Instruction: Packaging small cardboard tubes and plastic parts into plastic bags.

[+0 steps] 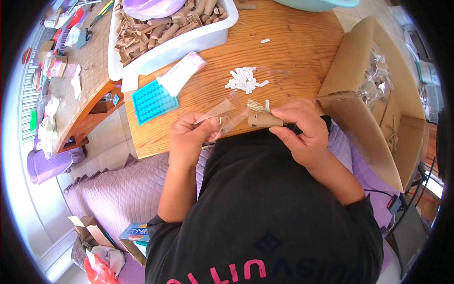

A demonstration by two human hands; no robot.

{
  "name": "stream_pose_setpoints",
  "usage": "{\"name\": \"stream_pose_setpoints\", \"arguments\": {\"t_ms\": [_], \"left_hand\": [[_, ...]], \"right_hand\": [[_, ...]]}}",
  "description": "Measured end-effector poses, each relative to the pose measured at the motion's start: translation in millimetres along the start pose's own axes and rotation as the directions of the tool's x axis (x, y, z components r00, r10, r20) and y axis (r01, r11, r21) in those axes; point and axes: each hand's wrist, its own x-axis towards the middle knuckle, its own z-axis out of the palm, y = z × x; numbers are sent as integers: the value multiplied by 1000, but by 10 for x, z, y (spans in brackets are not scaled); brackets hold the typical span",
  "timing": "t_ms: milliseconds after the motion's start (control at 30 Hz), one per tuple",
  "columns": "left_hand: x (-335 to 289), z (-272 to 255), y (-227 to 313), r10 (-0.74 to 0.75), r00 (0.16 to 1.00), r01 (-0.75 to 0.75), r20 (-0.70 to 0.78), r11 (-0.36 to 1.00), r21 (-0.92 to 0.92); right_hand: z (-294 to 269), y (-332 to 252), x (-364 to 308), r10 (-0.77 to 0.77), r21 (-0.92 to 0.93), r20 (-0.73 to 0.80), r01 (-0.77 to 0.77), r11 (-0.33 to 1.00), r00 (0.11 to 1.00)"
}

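One brown piece point(266, 121) is held, together with a bundle of pale cord point(257, 107), between the thumb and fingers of the right hand point(302, 128), at the near edge of the wooden table point(293, 52). Beside it, the left hand point(191, 136) pinches a clear plastic bag point(231, 113); whether this bag touches the brown piece, I cannot tell. Beyond the hands lies a pile of small white slips point(243, 80). To the left is a teal tray point(153, 102), and farther, a white tub point(189, 56) with many brown parts point(165, 33). At the right stands an open cardboard box point(345, 61).
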Motion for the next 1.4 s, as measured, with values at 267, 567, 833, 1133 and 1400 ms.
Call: {"name": "stream_pose_setpoints", "arguments": {"t_ms": [267,567,833,1133,1400], "left_hand": [[-47,63,0,18,985,-6,171,997,-72],[-53,188,-107,53,985,-29,167,989,-142],[-1,201,-6,-206,891,118,405,966,230],[-18,341,77,-248,848,226,469,969,105],[23,429,12,-265,811,251,521,963,98]], "right_hand": [[1,110,1,-227,-277,-46,206,939,973],[42,80,-21,-308,-256,32,306,917,951],[-7,161,-1,-117,-17,151,120,993,982],[-92,233,96,-52,96,344,20,995,938],[6,163,107,-108,-56,290,130,990,951]]}}
